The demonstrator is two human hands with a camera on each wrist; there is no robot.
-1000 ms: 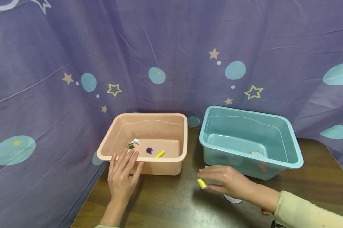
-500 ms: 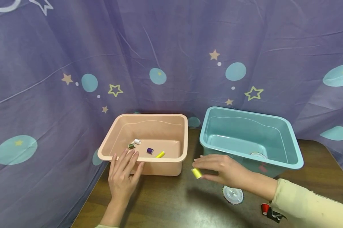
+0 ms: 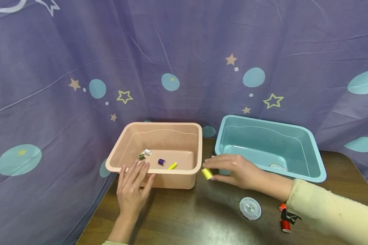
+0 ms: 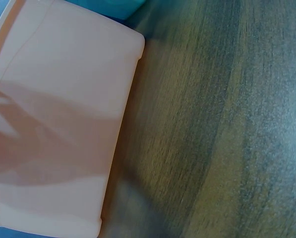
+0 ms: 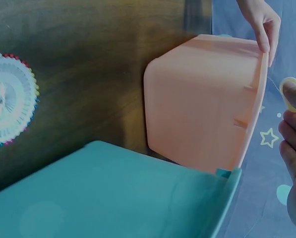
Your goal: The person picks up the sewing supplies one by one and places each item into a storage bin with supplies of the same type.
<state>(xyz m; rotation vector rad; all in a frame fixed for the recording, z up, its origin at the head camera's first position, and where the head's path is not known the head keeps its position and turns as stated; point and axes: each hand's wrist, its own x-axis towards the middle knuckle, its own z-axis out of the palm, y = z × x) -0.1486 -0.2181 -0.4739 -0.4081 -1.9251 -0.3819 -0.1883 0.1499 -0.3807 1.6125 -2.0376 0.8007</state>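
In the head view, my right hand pinches a yellow thread spool between thumb and fingers, above the table between the two bins. The right wrist view shows the same spool at its right edge. My left hand rests at the front rim of the peach bin, fingers laid over the edge. Inside that bin lie a white spool, a dark green spool, a purple spool and a yellow spool, partly hidden by the rim.
A teal bin stands at right, holding a pin wheel. Another pin wheel, ringed with coloured pinheads, lies on the table. Near the right sleeve are a red spool, an orange-red spool and a small black object.
My right hand has moved up and left with the yellow spool, closer to the peach bin. This uncovers the table's pin wheel and the red spools. My left hand stays in place.
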